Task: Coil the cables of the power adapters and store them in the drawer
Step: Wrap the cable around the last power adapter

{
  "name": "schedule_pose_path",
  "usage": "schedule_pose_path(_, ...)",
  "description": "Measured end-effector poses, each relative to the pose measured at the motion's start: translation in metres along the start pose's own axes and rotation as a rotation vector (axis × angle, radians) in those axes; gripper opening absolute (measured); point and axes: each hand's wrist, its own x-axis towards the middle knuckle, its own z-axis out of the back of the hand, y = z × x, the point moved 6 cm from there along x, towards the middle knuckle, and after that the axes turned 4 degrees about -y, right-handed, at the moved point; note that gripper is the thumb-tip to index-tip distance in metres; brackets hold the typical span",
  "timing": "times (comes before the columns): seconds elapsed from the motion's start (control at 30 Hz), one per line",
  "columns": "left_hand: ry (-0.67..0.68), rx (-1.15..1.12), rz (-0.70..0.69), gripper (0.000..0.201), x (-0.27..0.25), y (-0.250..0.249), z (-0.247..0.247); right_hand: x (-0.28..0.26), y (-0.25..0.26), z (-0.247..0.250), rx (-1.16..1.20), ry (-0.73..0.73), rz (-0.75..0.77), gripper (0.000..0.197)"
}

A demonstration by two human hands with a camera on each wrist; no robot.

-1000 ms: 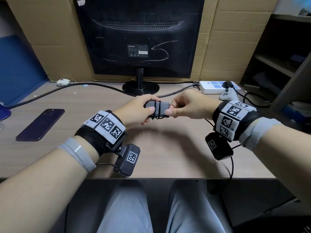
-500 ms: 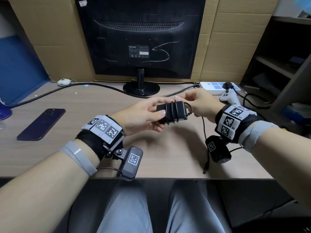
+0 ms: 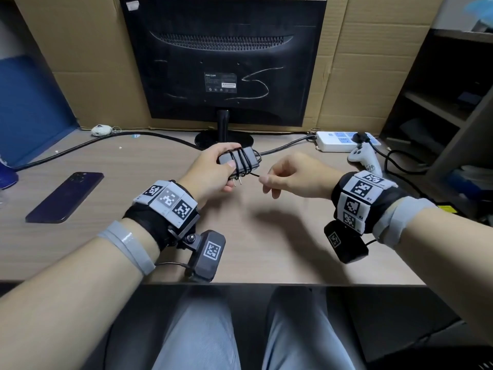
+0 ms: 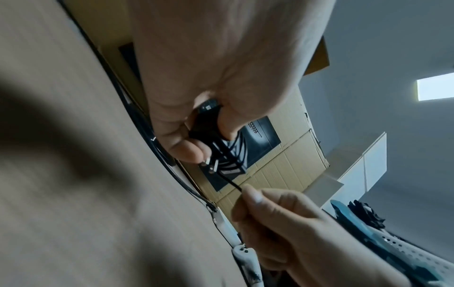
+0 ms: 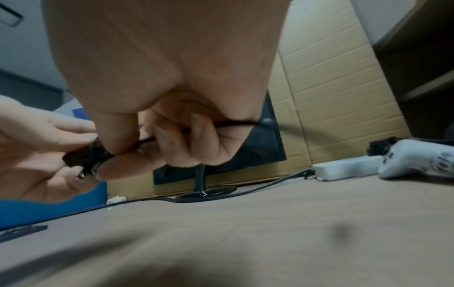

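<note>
My left hand (image 3: 213,169) grips a small black power adapter (image 3: 249,158) above the desk's middle, its two metal prongs (image 3: 238,180) pointing down toward me. Its thin black cable (image 3: 241,162) is wound round the body in several turns. My right hand (image 3: 290,176) pinches the free end of that cable (image 3: 255,174) just right of the adapter, pulled taut. In the left wrist view the adapter (image 4: 226,155) sits between thumb and fingers, and the cable end (image 4: 233,183) runs to the right hand (image 4: 282,217). In the right wrist view the cable (image 5: 233,123) passes through the curled fingers.
A monitor (image 3: 224,62) stands at the back on a round foot, with a thick black cord (image 3: 80,148) lying across the desk. A dark phone (image 3: 65,197) lies at left. A white power strip (image 3: 344,141) and a white controller (image 3: 365,160) sit at right.
The adapter has been turned in my left hand, prongs now down. My right hand has drawn away to the right, pulling the last stretch of cable tight. More turns lie round the body.
</note>
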Motion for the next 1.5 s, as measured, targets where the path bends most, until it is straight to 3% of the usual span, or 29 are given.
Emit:
schedule_pose_path(0.07,0.039,0.120,0.009,0.042,-0.002,0.002,0.000,0.001,0.010,0.009,-0.034,-0.040,0.052,0.031)
schedule_pose_path(0.13,0.187,0.189,0.030,0.044,-0.006,0.004,-0.006,0.001,0.018,0.017,-0.069,-0.063,0.116,0.027)
schedule_pose_path(0.23,0.420,0.178,0.007,0.046,-0.019,0.004,-0.014,0.002,0.019,0.022,-0.065,-0.108,0.161,0.025)
schedule_pose_path(0.33,0.584,0.081,0.001,0.045,-0.030,0.002,-0.021,0.005,0.002,0.032,0.091,-0.251,0.095,0.033)
schedule_pose_path(0.5,0.666,-0.142,-0.022,0.064,-0.034,-0.004,-0.027,0.007,-0.017,0.023,0.257,-0.230,0.012,0.038)
schedule_pose_path(0.6,0.736,-0.254,-0.047,0.066,-0.037,-0.012,-0.031,0.009,-0.023,0.012,0.285,-0.173,0.011,0.030)
schedule_pose_path(0.7,0.675,-0.315,-0.025,0.053,-0.035,-0.017,-0.032,0.008,-0.023,0.006,0.222,-0.148,0.037,0.015)
schedule_pose_path(0.8,0.497,-0.323,0.033,0.045,-0.028,-0.015,-0.029,0.005,-0.020,0.005,0.136,-0.153,-0.002,0.029)
schedule_pose_path(1.0,0.148,-0.172,0.092,0.048,-0.013,-0.006,-0.018,-0.002,0.006,-0.003,-0.054,0.014,0.042,0.015)
schedule_pose_path(1.17,0.079,-0.065,0.120,0.039,-0.014,-0.003,-0.015,-0.007,0.025,0.007,-0.063,0.002,0.050,0.019)
schedule_pose_path(1.3,0.101,0.079,0.061,0.021,-0.017,-0.003,-0.011,-0.007,0.037,0.019,0.098,-0.083,0.101,0.016)
schedule_pose_path(1.5,0.141,0.097,0.047,0.038,-0.022,-0.005,-0.010,-0.009,0.033,0.019,0.423,-0.128,0.047,0.016)
